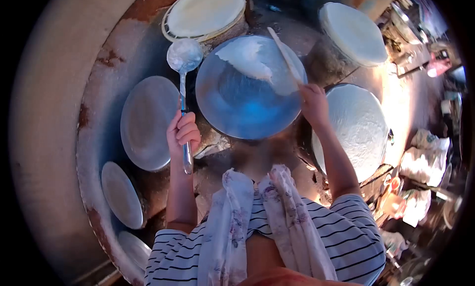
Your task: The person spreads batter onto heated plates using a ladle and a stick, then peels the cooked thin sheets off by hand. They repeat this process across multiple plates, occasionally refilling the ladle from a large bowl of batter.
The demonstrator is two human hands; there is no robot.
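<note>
Step in hand: lifting a thin white cooked sheet (246,58) off the far half of the round blue-grey metal griddle (247,105). Right hand (313,102) fingers closed on a flat pale wooden stick (286,55); left hand (183,132) grips a long-handled metal ladle (184,55). Next likely needs the stick slid further under the sheet.

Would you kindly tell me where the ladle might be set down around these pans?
Bare patches: the rough ledge under the centre pan, and the rim at far left. Right side by the batter-covered pan is crowded.
</note>
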